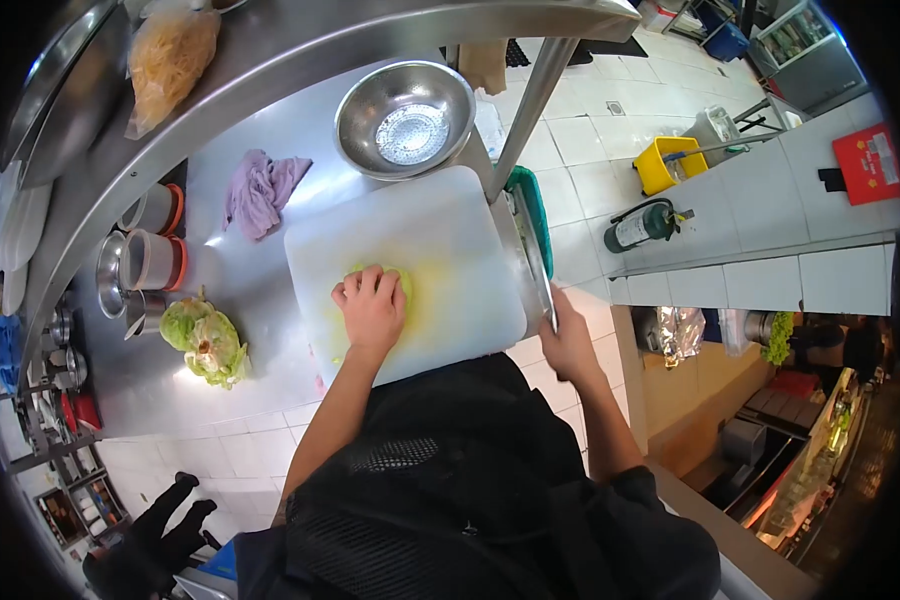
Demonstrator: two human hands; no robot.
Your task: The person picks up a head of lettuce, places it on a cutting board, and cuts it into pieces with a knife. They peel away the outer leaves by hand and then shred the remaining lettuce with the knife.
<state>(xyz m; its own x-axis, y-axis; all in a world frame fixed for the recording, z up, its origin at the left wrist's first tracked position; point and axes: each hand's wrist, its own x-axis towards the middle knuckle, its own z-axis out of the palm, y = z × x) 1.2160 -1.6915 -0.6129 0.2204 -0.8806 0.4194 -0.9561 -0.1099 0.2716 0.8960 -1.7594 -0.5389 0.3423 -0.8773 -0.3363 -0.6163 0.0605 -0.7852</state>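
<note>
My left hand [372, 305] presses flat on a piece of green lettuce [404, 281] lying on the white cutting board [440, 235]. My right hand [568, 345] grips the handle of a long knife [532, 255], held off the board's right edge with the blade pointing away from me. More lettuce [204, 340] lies on the steel counter to the left of the board.
A steel colander bowl [405, 118] stands behind the board, a purple cloth [260, 190] to its left. Metal cups [150, 260] line the counter's left. A shelf post [530, 100] rises by the board's far right corner. Tiled floor lies to the right.
</note>
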